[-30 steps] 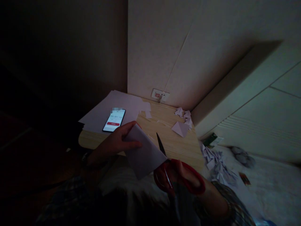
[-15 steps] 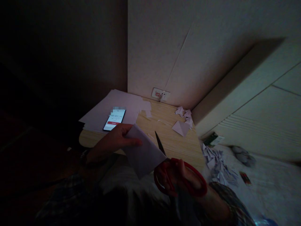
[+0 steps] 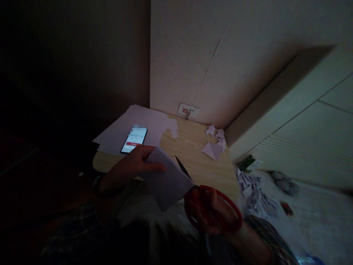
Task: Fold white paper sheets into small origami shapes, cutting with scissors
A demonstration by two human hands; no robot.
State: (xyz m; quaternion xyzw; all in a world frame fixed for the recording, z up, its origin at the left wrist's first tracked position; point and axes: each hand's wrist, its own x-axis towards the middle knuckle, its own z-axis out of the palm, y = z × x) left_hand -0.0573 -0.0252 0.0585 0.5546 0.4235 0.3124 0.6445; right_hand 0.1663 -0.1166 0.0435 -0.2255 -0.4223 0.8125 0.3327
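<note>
My left hand (image 3: 138, 162) pinches a folded sheet of paper (image 3: 169, 184), thumb on its near face and fingers behind. The paper is held tilted over the near edge of the wooden table (image 3: 204, 171). Red-handled scissors (image 3: 234, 208) are in my right hand (image 3: 211, 209), with fingers through the loops. Their dark upper blade lies along the paper's upper right edge, near its right corner; the lower blade is hidden by the paper. Behind my left hand lies a lit phone (image 3: 135, 140) on large white sheets (image 3: 121, 121).
Small paper scraps (image 3: 173, 129) lie beside the sheets. A folded paper piece (image 3: 212, 150) and several small folded paper shapes (image 3: 211, 130) are at the table's far right. A wall socket (image 3: 188, 110) is behind. On the white bed (image 3: 311, 217) lies a pile of folded papers (image 3: 256, 195).
The scissors' blades have closed further against the paper's edge, and the upper blade has swung left and down. My right hand's fingers have drawn together. My left hand stays nearly still.
</note>
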